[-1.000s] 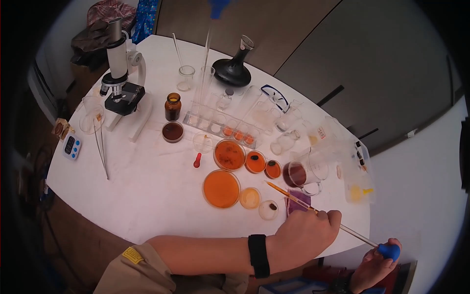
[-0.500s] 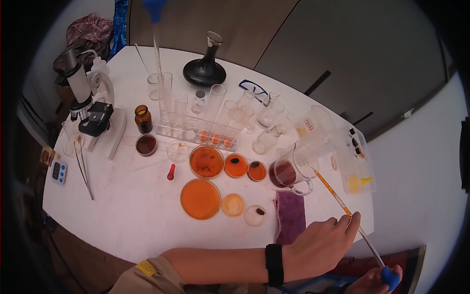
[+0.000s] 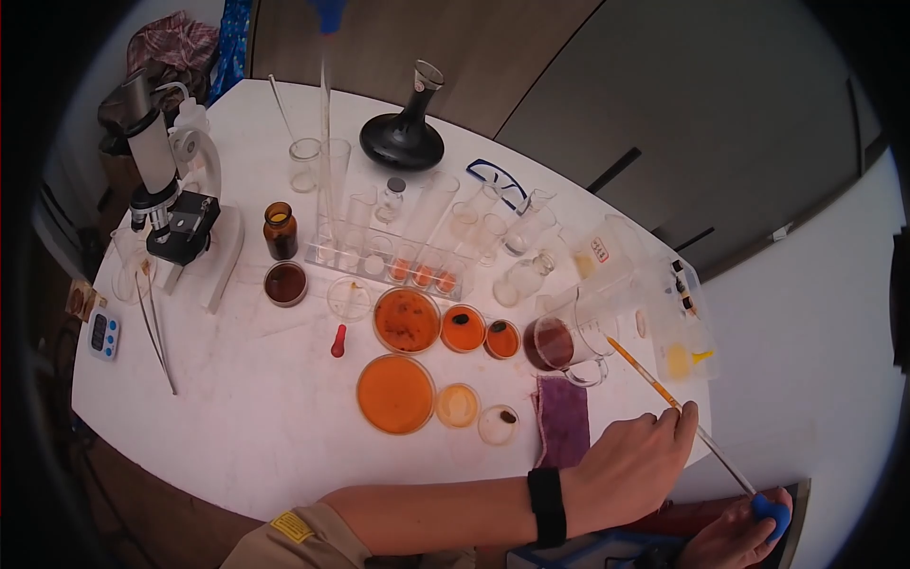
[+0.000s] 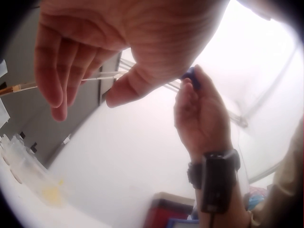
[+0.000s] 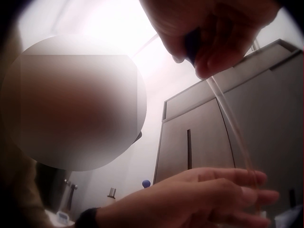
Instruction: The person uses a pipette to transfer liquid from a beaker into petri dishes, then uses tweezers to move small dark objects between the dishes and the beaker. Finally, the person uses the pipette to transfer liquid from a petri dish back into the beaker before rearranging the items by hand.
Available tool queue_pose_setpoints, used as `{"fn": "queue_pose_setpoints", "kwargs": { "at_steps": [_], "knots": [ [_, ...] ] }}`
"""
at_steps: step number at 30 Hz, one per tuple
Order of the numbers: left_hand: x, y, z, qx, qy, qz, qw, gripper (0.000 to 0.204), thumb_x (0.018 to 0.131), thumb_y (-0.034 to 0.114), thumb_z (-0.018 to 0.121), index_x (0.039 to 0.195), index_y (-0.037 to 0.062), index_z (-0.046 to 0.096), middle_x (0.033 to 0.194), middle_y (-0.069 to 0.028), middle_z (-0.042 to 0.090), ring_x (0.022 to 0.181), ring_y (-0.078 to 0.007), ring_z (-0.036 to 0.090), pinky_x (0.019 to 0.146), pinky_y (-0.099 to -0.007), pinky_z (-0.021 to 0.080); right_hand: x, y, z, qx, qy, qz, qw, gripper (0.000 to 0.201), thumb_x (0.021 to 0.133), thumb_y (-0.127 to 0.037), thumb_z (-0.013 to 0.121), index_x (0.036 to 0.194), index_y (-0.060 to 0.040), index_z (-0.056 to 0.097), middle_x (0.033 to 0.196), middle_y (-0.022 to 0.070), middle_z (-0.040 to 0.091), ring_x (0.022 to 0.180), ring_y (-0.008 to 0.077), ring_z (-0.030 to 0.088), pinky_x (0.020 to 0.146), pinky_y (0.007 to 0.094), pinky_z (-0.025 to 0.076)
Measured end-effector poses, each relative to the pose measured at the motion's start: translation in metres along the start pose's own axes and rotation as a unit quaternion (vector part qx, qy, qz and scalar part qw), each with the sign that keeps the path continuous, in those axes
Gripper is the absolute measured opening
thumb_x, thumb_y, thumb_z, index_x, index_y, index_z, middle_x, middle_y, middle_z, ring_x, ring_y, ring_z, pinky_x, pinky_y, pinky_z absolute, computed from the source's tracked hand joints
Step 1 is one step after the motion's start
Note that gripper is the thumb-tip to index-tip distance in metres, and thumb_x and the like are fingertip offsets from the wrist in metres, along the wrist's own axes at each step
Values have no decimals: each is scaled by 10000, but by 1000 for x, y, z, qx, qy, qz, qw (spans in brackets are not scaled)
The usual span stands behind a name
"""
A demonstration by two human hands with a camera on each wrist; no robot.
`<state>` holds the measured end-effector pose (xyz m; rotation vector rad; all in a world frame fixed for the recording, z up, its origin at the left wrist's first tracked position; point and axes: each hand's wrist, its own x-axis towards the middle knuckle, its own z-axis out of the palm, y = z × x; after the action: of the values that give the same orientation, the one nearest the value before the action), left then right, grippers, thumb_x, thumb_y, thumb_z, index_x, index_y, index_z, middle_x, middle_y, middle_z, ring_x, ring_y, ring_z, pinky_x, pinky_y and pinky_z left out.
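Observation:
My left hand (image 3: 630, 474) holds a long glass pipette (image 3: 725, 453) near its middle, index fingertip against the tube. The pipette's lower part contains orange-brown liquid, and its tip overlaps the handled glass beaker (image 3: 592, 327) in the head view. Dark red-brown liquid stands in that beaker. At the pipette's other end, my right hand (image 3: 735, 536) grips the blue rubber bulb (image 3: 773, 512); the right wrist view shows fingers wrapped around it. Below the beaker lies a purple cloth (image 3: 564, 422), close to my left hand. The left thumb is hidden in the head view.
Several petri dishes (image 3: 396, 394) with orange contents fill the table's middle. Behind them stand a test tube rack (image 3: 332, 256), glass bottles (image 3: 521, 278) and a black decanter (image 3: 401, 142). A microscope (image 3: 194, 223), tweezers (image 3: 154, 332) and a timer (image 3: 102, 332) occupy the left side.
The pipette has swung from over the purple cloth and small dishes to the right, its tip now at the beaker. Both hands moved with it, keeping their hold. The head view shifted.

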<state>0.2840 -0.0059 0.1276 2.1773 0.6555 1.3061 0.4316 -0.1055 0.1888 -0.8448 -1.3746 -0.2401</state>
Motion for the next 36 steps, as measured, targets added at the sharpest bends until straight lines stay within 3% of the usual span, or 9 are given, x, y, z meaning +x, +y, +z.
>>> {"fn": "queue_pose_setpoints", "kwargs": {
  "at_steps": [7, 36],
  "knots": [
    [0, -1, -4, -20, -4, -21, 1000, 594, 768, 80, 596, 1271, -197, 448, 944, -187, 621, 755, -243, 642, 599, -308, 530, 5, 3, 0, 42, -1, 9, 999, 312, 976, -180, 633, 1101, 105, 610, 802, 179, 697, 560, 159, 612, 475, 233, 501],
    [3, -6, -4, -17, -7, -25, 1000, 611, 755, 59, 597, 1283, -205, 437, 961, -207, 630, 759, -247, 656, 591, -306, 540, 3, 9, 12, 5, 26, -13, 1000, 267, 989, -137, 589, 1076, 115, 614, 785, 187, 685, 517, 162, 579, 447, 240, 465]
  ]
}}
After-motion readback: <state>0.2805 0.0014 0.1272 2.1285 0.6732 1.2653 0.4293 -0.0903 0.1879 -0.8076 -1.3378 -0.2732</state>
